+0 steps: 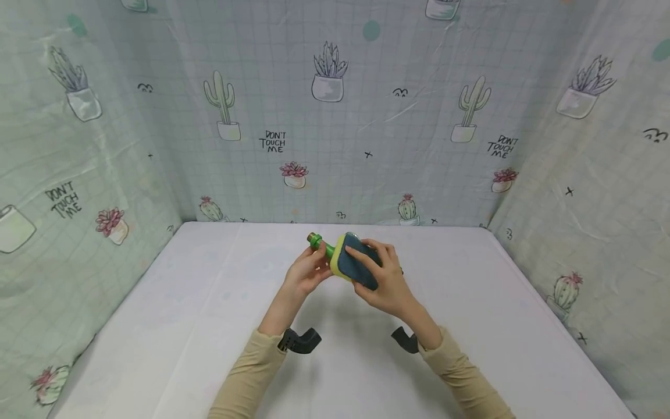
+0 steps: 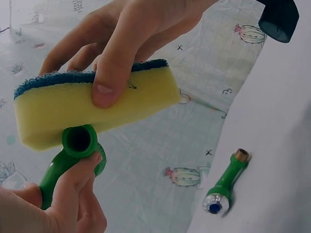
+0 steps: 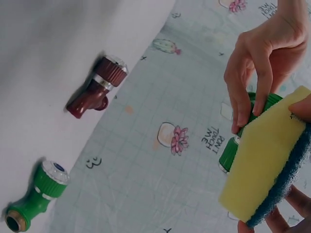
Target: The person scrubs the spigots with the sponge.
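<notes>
My left hand [image 1: 305, 272] grips a green valve [image 1: 330, 250] by its body. In the left wrist view the valve [image 2: 53, 172] shows a round open socket facing the camera. A sponge [image 1: 358, 267], yellow with a dark blue scouring side, is in my right hand [image 1: 389, 286]. In the left wrist view the right thumb lies on the yellow foam [image 2: 53, 111], with fingers over the blue side. The yellow side faces the valve and appears to touch it. From the right wrist view, the sponge hides part of the valve [image 3: 228, 156].
On the white table [image 1: 220, 326] lie another green valve [image 3: 46, 187], with a chrome-rimmed knob and brass end, and a dark red valve [image 3: 99, 85]. Both hands are above the table. A cactus-patterned curtain [image 1: 335, 128] surrounds the back and sides.
</notes>
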The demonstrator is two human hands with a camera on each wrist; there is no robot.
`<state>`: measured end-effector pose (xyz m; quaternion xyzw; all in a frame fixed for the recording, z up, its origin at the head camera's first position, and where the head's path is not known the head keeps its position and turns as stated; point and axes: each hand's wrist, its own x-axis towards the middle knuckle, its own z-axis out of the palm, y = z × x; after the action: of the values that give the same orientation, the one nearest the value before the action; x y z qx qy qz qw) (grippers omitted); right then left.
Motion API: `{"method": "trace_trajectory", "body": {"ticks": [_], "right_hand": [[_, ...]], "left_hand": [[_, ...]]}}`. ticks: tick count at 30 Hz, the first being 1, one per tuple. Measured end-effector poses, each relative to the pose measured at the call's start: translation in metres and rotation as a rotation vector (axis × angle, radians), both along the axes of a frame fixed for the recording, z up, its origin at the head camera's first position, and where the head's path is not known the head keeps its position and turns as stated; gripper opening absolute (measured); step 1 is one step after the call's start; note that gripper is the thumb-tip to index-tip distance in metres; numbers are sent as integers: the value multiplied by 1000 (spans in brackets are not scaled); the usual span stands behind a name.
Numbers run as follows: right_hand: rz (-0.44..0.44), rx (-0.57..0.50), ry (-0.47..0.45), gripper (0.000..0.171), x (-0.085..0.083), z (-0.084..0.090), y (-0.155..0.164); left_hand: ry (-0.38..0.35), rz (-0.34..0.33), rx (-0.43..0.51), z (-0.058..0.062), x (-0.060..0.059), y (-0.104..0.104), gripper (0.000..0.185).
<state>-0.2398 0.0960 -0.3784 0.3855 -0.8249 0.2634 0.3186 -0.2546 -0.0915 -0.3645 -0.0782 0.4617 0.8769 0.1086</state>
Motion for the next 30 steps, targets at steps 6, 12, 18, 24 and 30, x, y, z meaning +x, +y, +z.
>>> {"method": "trace_trajectory", "body": {"ticks": [6, 12, 18, 24, 30], "right_hand": [[-44, 10, 62, 65, -2, 2, 0], [-118, -21, 98, 66, -10, -2, 4], [-185, -28, 161, 65, -17, -4, 10], [-223, -29, 190, 66, -22, -7, 14], [-220, -43, 149, 67, -25, -7, 19]], "left_hand": [[11, -14, -33, 3, 1, -1, 33], [-21, -39, -45, 3, 4, -1, 32], [-12, -59, -63, 1, 5, 1, 31], [-23, -72, -58, 0, 5, 0, 37], [-2, -127, -36, -2, 5, -3, 35]]}}
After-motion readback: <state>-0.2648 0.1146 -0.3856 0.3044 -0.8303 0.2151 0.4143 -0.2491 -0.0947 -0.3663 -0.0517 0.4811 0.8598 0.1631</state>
